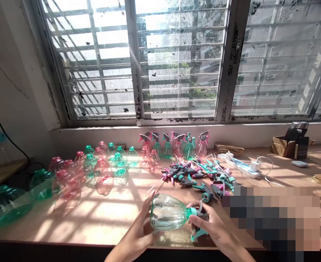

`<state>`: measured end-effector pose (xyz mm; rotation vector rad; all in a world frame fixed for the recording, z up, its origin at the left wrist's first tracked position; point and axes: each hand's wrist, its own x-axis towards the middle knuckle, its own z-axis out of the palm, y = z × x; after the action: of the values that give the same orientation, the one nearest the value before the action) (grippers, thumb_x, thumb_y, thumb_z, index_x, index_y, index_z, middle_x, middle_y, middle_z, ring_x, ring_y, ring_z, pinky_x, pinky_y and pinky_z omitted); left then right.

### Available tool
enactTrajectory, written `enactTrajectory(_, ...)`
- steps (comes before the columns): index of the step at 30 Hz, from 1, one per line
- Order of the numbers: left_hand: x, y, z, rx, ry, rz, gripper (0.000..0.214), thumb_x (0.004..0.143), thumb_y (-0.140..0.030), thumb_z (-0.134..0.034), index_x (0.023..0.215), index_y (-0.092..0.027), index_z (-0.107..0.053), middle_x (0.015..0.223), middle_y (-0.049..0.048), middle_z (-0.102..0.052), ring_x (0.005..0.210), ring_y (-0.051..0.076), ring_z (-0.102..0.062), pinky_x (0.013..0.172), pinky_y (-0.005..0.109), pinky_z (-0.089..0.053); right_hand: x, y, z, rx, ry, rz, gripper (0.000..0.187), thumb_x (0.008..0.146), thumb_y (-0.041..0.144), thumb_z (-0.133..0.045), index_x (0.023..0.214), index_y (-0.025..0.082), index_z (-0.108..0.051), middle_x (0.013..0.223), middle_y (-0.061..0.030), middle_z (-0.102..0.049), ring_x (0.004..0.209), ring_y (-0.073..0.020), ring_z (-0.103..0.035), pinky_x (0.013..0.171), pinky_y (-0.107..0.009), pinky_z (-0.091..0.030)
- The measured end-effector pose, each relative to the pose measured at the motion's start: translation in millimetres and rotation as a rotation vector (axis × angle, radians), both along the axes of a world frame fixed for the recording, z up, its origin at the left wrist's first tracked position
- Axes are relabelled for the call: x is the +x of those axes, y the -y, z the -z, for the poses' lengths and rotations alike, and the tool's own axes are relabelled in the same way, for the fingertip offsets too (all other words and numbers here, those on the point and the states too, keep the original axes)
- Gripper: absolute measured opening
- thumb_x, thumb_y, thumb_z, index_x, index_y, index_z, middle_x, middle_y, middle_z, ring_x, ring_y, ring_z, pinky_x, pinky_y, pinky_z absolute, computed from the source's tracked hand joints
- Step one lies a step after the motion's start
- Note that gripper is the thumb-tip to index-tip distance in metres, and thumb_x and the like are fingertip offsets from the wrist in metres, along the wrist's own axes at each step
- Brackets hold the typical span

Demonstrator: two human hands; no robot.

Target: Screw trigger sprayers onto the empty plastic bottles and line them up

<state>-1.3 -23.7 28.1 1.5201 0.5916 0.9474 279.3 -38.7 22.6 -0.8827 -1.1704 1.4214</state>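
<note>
Near edge of the wooden bench (105,225): a green-tinted PET bottle (167,213) held on its side between both hands. Left hand (134,229) has fingers spread around the body; right hand (215,227) has fingers curled over the neck and a teal trigger sprayer head (200,233) (whether seated, cannot tell). Beyond, loose trigger heads (198,174) lie heaped, and bare pink and green bottles (100,171) stand to the left, unfitted — a fitted row of sprayer bottles (173,145) lines the far side.
</note>
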Motion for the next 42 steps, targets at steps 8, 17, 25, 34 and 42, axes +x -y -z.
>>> enactTrajectory(8,-0.4,4.5,-9.7,-0.030,-0.018,-0.030,0.083,0.089,-0.034,-0.079,0.155,-0.047,-0.031,0.172,0.0014,-0.025,0.154,0.037,-0.031,0.119,0.045,-0.040,0.3,0.0,-0.7,0.024,0.008,-0.031,0.053,0.075,0.047,-0.089,0.108,0.017,-0.060,0.066,0.0023,-0.070,0.060,-0.0163,-0.067,0.059,-0.032,-0.061)
enactTrajectory(17,-2.1,-0.6,-1.4,-0.019,0.003,0.001,0.088,0.091,-0.032,-0.077,0.157,-0.050,-0.022,0.172,0.0022,-0.028,0.153,0.036,-0.034,0.116,0.043,-0.045,-0.4,4.1,-5.4,0.019,0.015,-0.009,0.052,0.075,0.048,-0.089,0.106,0.017,-0.061,0.066,0.0020,-0.071,0.060,-0.0166,-0.067,0.060,-0.031,-0.059)
enactTrajectory(25,0.8,2.1,-7.2,-0.018,-0.007,-0.003,0.088,0.089,-0.034,-0.077,0.159,-0.044,-0.024,0.173,0.0059,-0.023,0.151,0.037,-0.036,0.118,0.046,-0.040,0.8,0.8,-2.9,0.028,0.031,-0.020,0.053,0.076,0.050,-0.088,0.108,0.018,-0.060,0.066,0.0020,-0.070,0.060,-0.0167,-0.067,0.059,-0.031,-0.060)
enactTrajectory(34,-1.1,0.7,-0.9,-0.050,0.001,-0.008,0.093,0.091,-0.033,-0.076,0.159,-0.050,-0.015,0.173,0.0023,-0.024,0.152,0.035,-0.035,0.117,0.043,-0.042,0.0,3.3,-5.5,0.030,0.018,-0.041,0.051,0.076,0.050,-0.087,0.106,0.018,-0.060,0.065,0.0035,-0.068,0.060,-0.0157,-0.066,0.061,-0.031,-0.059)
enactTrajectory(42,-1.5,-2.5,3.9,0.043,-0.017,-0.032,0.079,0.097,-0.040,-0.066,0.160,-0.045,-0.020,0.175,0.0033,-0.014,0.155,0.037,-0.027,0.118,0.045,-0.040,0.5,3.8,-6.4,0.025,0.043,-0.031,0.052,0.076,0.050,-0.087,0.107,0.019,-0.061,0.070,0.0022,-0.070,0.061,-0.0164,-0.068,0.062,-0.032,-0.059)
